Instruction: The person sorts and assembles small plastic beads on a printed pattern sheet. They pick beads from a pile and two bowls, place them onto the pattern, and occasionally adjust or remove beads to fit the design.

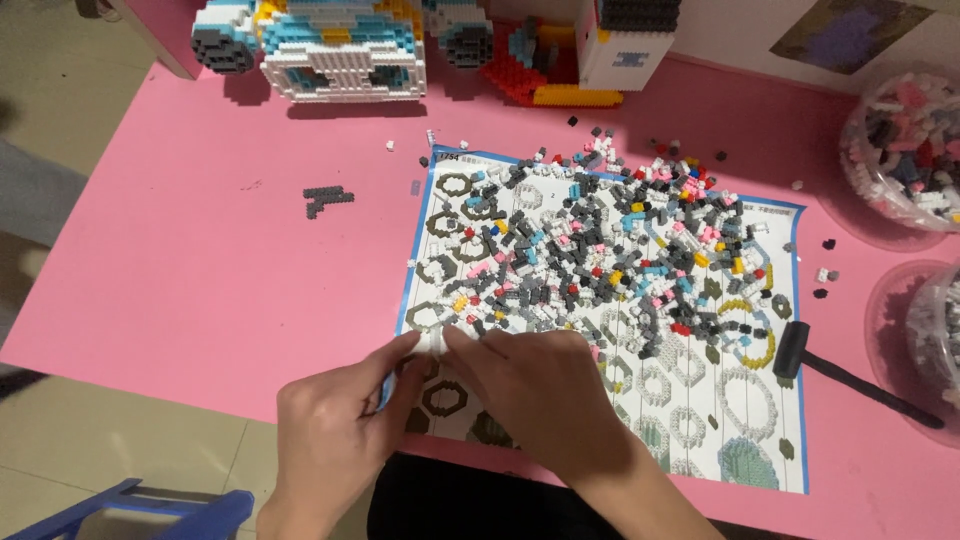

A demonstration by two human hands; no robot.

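My left hand (335,425) and my right hand (535,385) meet at the near edge of the pink table, fingertips pinching a small white brick piece (436,342) between them. They rest over the lower left corner of a printed instruction sheet (700,420) with a blue border. A heap of tiny loose bricks (600,250) in grey, white, pink, blue, yellow and red covers the sheet's upper half, just beyond my fingers.
A small dark grey assembled piece (327,198) lies alone left of the sheet. Built brick models (340,45) stand along the far edge. Clear tubs of bricks (905,145) sit at the right. A black tool (850,375) lies right of the sheet.
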